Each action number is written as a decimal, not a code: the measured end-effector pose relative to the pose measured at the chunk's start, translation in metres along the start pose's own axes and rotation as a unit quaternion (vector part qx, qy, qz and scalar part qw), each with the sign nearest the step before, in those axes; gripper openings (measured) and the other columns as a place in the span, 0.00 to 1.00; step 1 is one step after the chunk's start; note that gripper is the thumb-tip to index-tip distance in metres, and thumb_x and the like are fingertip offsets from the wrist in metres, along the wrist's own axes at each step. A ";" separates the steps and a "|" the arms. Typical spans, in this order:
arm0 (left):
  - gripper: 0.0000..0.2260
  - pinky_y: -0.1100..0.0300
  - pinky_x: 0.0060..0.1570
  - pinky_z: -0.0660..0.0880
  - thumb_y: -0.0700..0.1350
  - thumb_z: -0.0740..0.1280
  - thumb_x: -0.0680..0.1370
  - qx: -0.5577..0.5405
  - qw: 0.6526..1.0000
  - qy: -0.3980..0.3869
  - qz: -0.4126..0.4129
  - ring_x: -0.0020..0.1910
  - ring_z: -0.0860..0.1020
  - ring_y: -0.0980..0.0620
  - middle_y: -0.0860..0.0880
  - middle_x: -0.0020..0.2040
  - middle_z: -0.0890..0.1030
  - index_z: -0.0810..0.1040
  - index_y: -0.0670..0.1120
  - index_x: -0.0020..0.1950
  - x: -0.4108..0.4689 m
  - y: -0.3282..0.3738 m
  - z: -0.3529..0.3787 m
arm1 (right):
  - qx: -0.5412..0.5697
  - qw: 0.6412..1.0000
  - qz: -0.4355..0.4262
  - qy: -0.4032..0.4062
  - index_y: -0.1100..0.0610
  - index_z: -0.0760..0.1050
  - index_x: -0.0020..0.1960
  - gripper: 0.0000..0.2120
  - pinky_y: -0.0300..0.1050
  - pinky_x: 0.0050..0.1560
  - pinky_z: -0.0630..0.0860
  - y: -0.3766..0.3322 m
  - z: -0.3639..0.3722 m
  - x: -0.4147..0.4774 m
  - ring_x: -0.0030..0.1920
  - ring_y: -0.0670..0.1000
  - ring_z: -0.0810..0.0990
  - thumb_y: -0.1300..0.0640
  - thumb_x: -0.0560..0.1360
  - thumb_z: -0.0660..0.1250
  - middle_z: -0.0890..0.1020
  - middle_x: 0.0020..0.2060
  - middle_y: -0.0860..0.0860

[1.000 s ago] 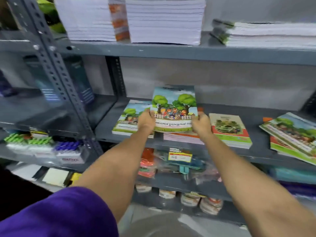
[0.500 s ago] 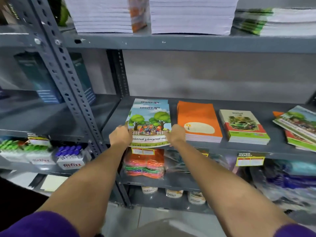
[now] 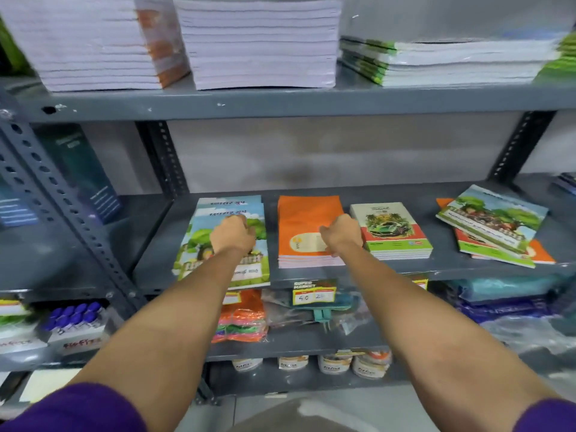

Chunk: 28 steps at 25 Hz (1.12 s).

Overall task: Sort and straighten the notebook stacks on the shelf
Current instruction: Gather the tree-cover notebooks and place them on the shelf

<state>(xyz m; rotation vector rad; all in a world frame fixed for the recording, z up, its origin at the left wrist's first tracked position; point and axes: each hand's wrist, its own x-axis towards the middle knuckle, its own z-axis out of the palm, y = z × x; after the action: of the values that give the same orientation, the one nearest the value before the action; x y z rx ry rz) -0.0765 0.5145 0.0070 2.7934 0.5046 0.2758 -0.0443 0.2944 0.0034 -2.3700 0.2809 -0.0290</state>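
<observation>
On the middle shelf [image 3: 436,232] a stack of tree-cover notebooks [image 3: 229,207] lies at the left, its top books slightly fanned. My left hand [image 3: 232,235] rests on top of it with curled fingers. Beside it is an orange notebook stack [image 3: 304,213]; my right hand [image 3: 341,233] is curled over its right edge, thumb on the cover. A neat car-cover stack [image 3: 391,227] lies just right of that hand. At the far right, a crooked pile of mixed tree-cover and orange notebooks [image 3: 492,222] lies askew.
Tall white-edged book stacks [image 3: 258,45] fill the upper shelf [image 3: 296,102]. A perforated grey upright [image 3: 62,201] stands at the left. Below are a price tag [image 3: 313,294], bagged goods [image 3: 240,319], small jars [image 3: 335,364] and glue bottles [image 3: 74,316].
The tree-cover notebook held in both hands now lies on the left stack. My left hand has moved onto its cover and my right hand has gone right to the orange stack.
</observation>
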 end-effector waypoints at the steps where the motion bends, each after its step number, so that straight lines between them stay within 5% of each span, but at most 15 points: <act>1: 0.09 0.54 0.44 0.78 0.49 0.64 0.76 -0.005 1.000 -0.007 0.015 0.48 0.82 0.42 0.46 0.49 0.83 0.82 0.49 0.49 0.001 0.025 0.006 | -0.001 1.000 0.010 0.012 0.62 0.81 0.44 0.12 0.52 0.43 0.84 0.016 -0.019 0.008 0.41 0.59 0.86 0.54 0.70 0.67 0.86 0.40 0.59; 5: 0.09 0.56 0.49 0.78 0.51 0.66 0.75 -0.054 0.995 -0.031 0.076 0.51 0.83 0.43 0.47 0.48 0.85 0.83 0.48 0.46 -0.005 0.131 0.045 | -0.027 0.995 0.074 0.061 0.63 0.81 0.46 0.12 0.48 0.42 0.81 0.089 -0.095 0.040 0.44 0.60 0.85 0.54 0.72 0.66 0.85 0.42 0.59; 10: 0.14 0.53 0.52 0.78 0.52 0.64 0.75 -0.023 0.982 -0.060 0.176 0.56 0.81 0.42 0.45 0.54 0.84 0.82 0.48 0.56 -0.021 0.281 0.093 | -0.062 0.983 0.137 0.107 0.64 0.78 0.51 0.13 0.49 0.44 0.76 0.188 -0.190 0.083 0.50 0.62 0.82 0.55 0.73 0.67 0.83 0.47 0.61; 17: 0.14 0.51 0.54 0.77 0.51 0.64 0.77 -0.026 0.949 -0.140 0.280 0.58 0.79 0.40 0.42 0.58 0.81 0.80 0.47 0.59 -0.018 0.423 0.161 | -0.086 0.964 0.229 0.103 0.60 0.77 0.45 0.11 0.47 0.44 0.79 0.280 -0.257 0.128 0.46 0.59 0.82 0.51 0.72 0.68 0.82 0.47 0.58; 20: 0.16 0.50 0.55 0.76 0.49 0.61 0.80 -0.046 0.943 -0.208 0.255 0.59 0.78 0.39 0.39 0.61 0.79 0.76 0.42 0.63 -0.020 0.459 0.189 | -0.047 0.964 0.243 0.095 0.62 0.78 0.45 0.13 0.46 0.40 0.80 0.308 -0.260 0.143 0.41 0.58 0.83 0.50 0.71 0.70 0.82 0.44 0.57; 24: 0.19 0.49 0.55 0.76 0.51 0.62 0.80 -0.143 0.961 -0.188 0.144 0.61 0.78 0.38 0.38 0.62 0.78 0.72 0.39 0.65 -0.016 0.473 0.201 | 0.074 0.957 0.249 0.131 0.63 0.79 0.42 0.16 0.44 0.35 0.78 0.325 -0.268 0.156 0.35 0.55 0.81 0.49 0.71 0.72 0.82 0.36 0.56; 28: 0.18 0.50 0.53 0.78 0.53 0.59 0.82 -0.206 0.948 -0.215 0.116 0.56 0.80 0.39 0.39 0.57 0.82 0.78 0.40 0.59 -0.009 0.472 0.198 | 0.139 0.945 0.240 0.176 0.64 0.76 0.47 0.15 0.45 0.39 0.77 0.324 -0.278 0.165 0.42 0.57 0.82 0.51 0.74 0.68 0.82 0.42 0.58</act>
<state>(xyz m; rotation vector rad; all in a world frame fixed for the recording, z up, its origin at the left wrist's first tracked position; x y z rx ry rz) 0.1095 0.0394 -0.0331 2.3931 0.0072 -0.1663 0.0258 -0.1571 -0.0251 -1.9504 0.9554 -0.2458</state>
